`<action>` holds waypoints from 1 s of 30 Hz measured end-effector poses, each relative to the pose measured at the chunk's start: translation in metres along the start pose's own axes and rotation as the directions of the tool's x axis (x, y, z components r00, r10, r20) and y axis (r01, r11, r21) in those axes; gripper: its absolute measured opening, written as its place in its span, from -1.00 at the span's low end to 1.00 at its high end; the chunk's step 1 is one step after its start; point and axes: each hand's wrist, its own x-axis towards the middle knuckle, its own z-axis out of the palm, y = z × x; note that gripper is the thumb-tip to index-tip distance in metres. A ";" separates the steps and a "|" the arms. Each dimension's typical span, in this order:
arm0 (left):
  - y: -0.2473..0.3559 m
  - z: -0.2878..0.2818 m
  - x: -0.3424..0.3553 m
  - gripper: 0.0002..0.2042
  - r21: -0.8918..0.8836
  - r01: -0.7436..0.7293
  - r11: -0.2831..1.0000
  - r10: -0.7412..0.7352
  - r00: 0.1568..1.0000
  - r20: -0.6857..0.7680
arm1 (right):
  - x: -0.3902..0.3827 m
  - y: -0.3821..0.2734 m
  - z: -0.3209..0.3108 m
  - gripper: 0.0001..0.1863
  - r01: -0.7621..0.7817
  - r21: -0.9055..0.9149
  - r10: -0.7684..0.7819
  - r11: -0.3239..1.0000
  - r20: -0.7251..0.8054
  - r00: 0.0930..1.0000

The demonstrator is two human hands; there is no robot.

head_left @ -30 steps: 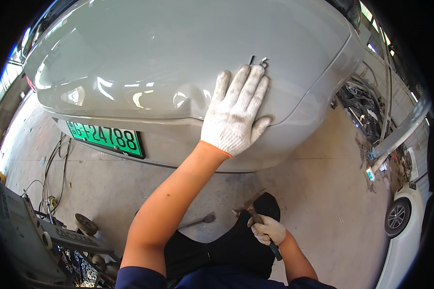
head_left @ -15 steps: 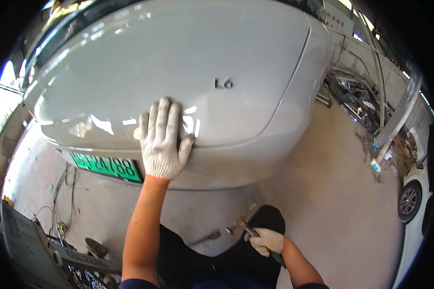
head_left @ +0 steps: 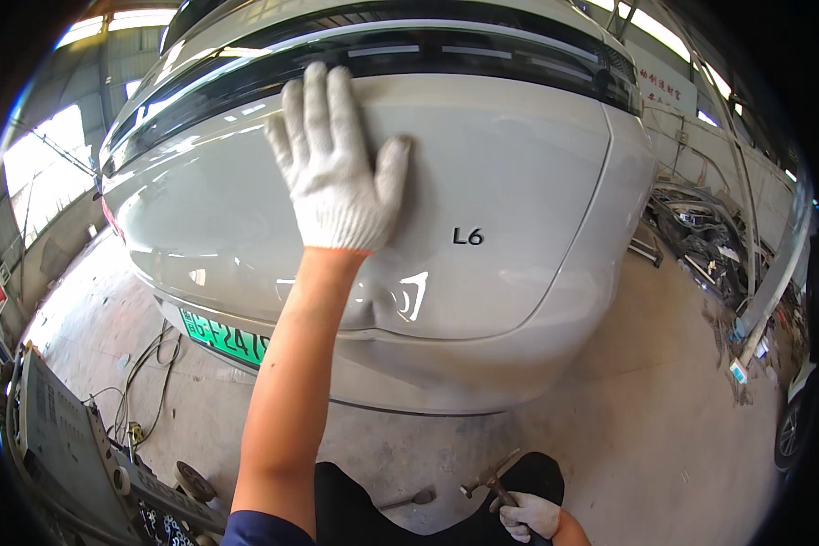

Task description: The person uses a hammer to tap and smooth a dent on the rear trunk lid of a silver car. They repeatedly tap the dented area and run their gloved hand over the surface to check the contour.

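In a white knit glove, my left hand [head_left: 341, 173] lies with fingers stretched on the silver-white tailgate [head_left: 528, 164] of a car, its fingertips at the dark light bar [head_left: 387, 56]. Below the palm, a dented crease [head_left: 366, 314] shows near the tailgate's lower edge. A small dark badge [head_left: 469, 237] sits to the right of the hand. My right hand [head_left: 530, 517], gloved too, is closed around the handle of a hammer [head_left: 490, 479] by my knee, its head pointing up and left, clear of the car.
A green licence plate [head_left: 218, 338] is partly behind my left forearm. A grey wheeled machine [head_left: 64, 428] stands at left, beside cables [head_left: 146, 382]. A flat-ended tool [head_left: 420, 498] lies on the floor between my legs. Scrap parts [head_left: 701, 237] and a post [head_left: 778, 264] are at right.
My left hand has slid up the tailgate from beside the dent to the light bar. The view has tilted up, showing more of the car's upper rear. The right hand still grips the hammer.
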 end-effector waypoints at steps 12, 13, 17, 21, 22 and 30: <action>0.042 0.013 -0.045 -0.11 -0.127 -0.230 0.965 0.252 0.947 0.201 | 0.009 -0.014 0.001 -0.85 0.011 -0.041 -0.009 0.999 0.041 0.999; 0.042 0.010 -0.030 -0.13 -0.119 -0.231 0.966 0.249 0.953 0.174 | 0.012 -0.014 0.002 -0.84 0.003 -0.039 -0.001 0.999 0.055 0.998; 0.069 0.028 0.028 -0.22 -0.045 -0.204 0.978 0.204 0.979 -0.007 | 0.012 -0.016 0.003 -0.79 -0.012 -0.037 0.014 0.999 0.064 0.998; 0.116 0.041 0.033 -0.21 -0.167 -0.293 0.941 0.306 0.950 0.058 | 0.022 -0.020 0.007 -0.73 -0.016 -0.060 0.021 0.998 0.087 0.996; 0.124 0.044 0.028 -0.17 -0.210 -0.329 0.921 0.354 0.931 0.094 | 0.029 -0.020 0.010 -0.71 -0.017 -0.077 0.024 0.997 0.091 0.996; 0.057 0.016 0.019 -0.13 -0.293 -0.420 0.859 0.474 0.869 0.142 | 0.044 -0.015 0.012 -0.76 -0.049 -0.108 0.053 0.993 0.039 0.998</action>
